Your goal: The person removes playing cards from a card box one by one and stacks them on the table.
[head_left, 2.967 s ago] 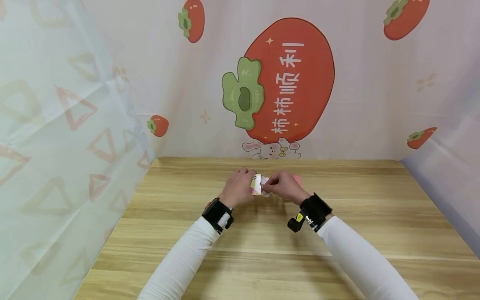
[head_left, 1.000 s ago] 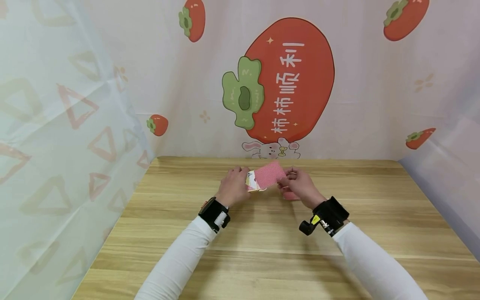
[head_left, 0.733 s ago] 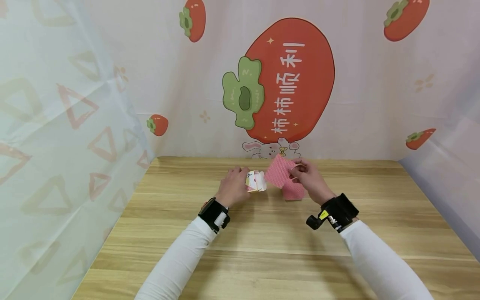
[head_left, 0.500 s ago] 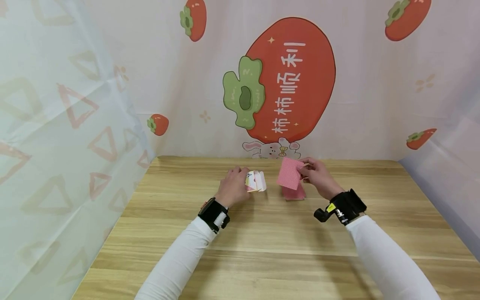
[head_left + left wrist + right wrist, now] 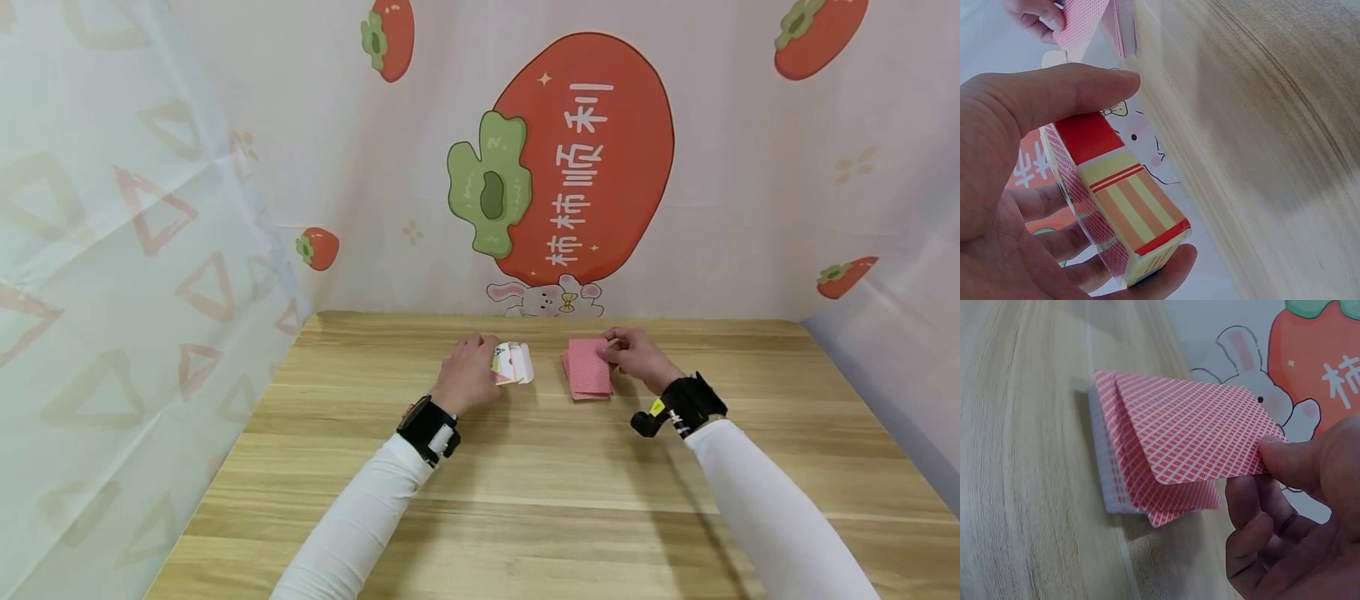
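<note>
My left hand (image 5: 468, 375) grips a playing card box (image 5: 1129, 194) between thumb and fingers. The box is red, yellow and orange striped, with a white flap (image 5: 526, 363) standing open toward the right. My right hand (image 5: 637, 358) pinches a red-and-white patterned playing card (image 5: 1197, 431) by its edge, back side up. That card hangs tilted over a deck of playing cards (image 5: 1110, 469) lying on the table. One card in the deck sticks out askew near the top. How much is left inside the box is hidden.
The wooden table (image 5: 480, 500) reaches to a cloth backdrop (image 5: 375, 167) printed with persimmons and a rabbit. Another patterned cloth (image 5: 150, 250) hangs along the left side. Black straps with cameras (image 5: 429, 429) sit on both wrists.
My right hand has drawn the card away from the box, carried it right, and lowered it onto or just over the deck. The left hand has stayed nearly in place with the box.
</note>
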{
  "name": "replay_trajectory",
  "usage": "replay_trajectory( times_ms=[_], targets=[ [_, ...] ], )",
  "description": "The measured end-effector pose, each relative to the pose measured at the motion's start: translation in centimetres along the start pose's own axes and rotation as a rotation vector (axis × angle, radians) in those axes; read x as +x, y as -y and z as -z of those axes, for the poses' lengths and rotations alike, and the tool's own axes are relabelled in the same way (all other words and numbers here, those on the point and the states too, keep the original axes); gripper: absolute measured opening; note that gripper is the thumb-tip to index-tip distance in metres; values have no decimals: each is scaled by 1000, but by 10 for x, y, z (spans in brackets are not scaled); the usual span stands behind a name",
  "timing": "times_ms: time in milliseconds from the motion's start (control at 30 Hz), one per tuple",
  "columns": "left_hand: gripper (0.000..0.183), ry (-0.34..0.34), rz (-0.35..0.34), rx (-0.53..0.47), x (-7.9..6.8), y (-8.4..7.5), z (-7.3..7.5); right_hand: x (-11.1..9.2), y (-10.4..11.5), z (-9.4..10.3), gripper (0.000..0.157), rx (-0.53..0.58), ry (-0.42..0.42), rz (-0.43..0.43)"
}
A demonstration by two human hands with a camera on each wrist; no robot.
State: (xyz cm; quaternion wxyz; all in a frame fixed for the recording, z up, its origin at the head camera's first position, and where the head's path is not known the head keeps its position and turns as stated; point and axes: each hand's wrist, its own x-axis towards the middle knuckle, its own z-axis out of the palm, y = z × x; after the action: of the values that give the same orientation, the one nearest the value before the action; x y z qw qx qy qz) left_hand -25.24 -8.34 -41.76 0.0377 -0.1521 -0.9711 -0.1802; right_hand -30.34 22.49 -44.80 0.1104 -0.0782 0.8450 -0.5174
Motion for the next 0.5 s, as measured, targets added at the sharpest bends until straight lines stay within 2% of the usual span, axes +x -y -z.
replay_trajectory(
  times_ms=[200,500],
  targets=[
    [67,3,2,2,0,0,0,5,-6,-2,26,-124,-58,11],
    [67,13,-5,12,0,-1,0,6,-9,-8,24,-289,-142,92]
  ],
)
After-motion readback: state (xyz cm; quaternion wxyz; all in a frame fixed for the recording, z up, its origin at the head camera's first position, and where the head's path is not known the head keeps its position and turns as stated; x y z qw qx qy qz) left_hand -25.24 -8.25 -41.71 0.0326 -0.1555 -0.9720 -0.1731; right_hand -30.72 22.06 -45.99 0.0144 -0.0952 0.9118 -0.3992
